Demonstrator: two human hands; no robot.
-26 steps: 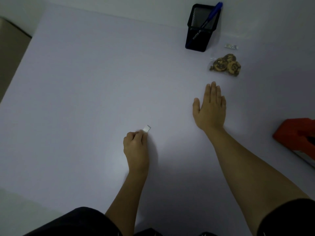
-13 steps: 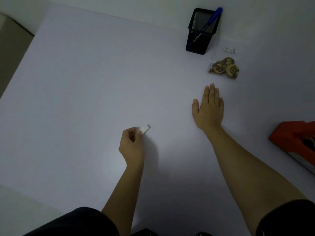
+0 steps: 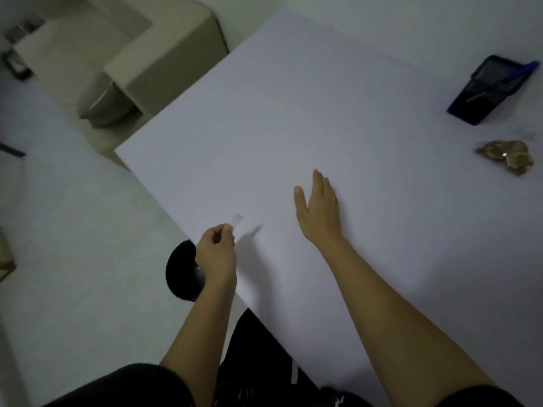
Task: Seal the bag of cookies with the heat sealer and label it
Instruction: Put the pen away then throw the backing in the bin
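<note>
Left hand [image 3: 216, 251] sat at the near-left edge of the white table [image 3: 293, 113], fingers curled, thumb and forefinger pinching a small white label strip [image 3: 237, 220] that stuck out past the fingertips; the strip was blurry. Right hand [image 3: 318, 210] lay flat on the table, palm down, fingers straight and together, thumb apart, holding nothing. Bag of cookies [image 3: 505, 155] lay at the far right of the table, well apart from both hands. Black mesh pen holder [image 3: 487, 89] with a blue pen [image 3: 520, 73] stood beyond the bag. Dark round object [image 3: 180, 271] showed below the left hand, off the table edge. Beige sofa [image 3: 141, 54] stood on the floor at upper left.
</note>
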